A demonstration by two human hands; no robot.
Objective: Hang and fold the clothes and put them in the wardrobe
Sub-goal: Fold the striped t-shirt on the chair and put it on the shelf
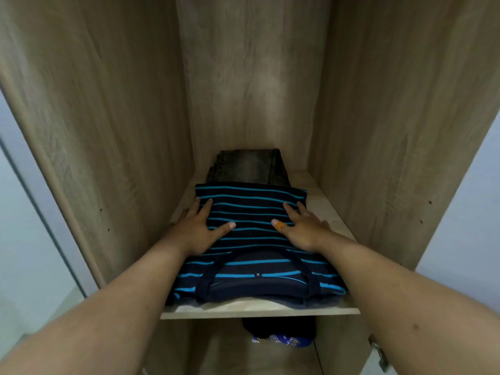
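Observation:
A folded navy shirt with thin blue stripes [253,212] lies on the wooden wardrobe shelf [259,309], collar toward me. My left hand [198,228] lies flat on its left side with fingers spread. My right hand [301,230] presses flat on its right side, and an orange band is on the thumb. Behind the shirt sits a folded pair of grey jeans [247,166] against the back wall. A thin grey garment edge shows under the shirt's front.
Wooden side walls [121,147] and a back panel enclose the shelf closely. On the lower level lies a dark garment with a blue patterned piece [281,339]. A metal door hinge [378,353] sits at the lower right.

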